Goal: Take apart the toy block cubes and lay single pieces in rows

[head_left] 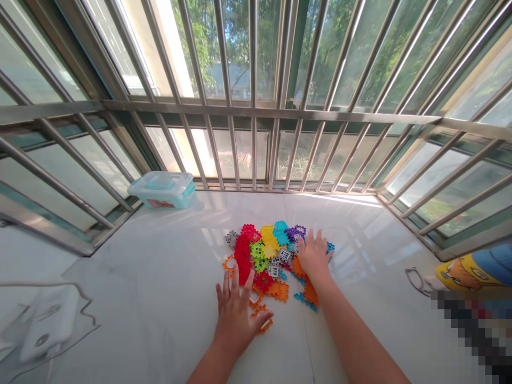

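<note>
A loose pile of colourful plastic interlocking building pieces with toothed edges lies on the pale tiled surface. Red pieces (242,250) are heaped on its left side, with yellow pieces (269,242), light blue pieces (280,232) and a purple piece (296,231) along the back. Orange pieces (278,290) lie at the front. My left hand (237,309) is spread at the pile's front left, fingers over the red and orange pieces. On the right side, my right hand (315,257) rests with fingers apart over the pile's edge, partly hiding pieces beneath. Neither hand grips anything.
A clear lidded box with turquoise handles (163,190) stands at the back left. Metal bars (253,112) enclose the far side before windows. A white power strip with a cable (50,322) lies at left. At right are a yellow and blue cartoon item (476,269) and a pixelated patch.
</note>
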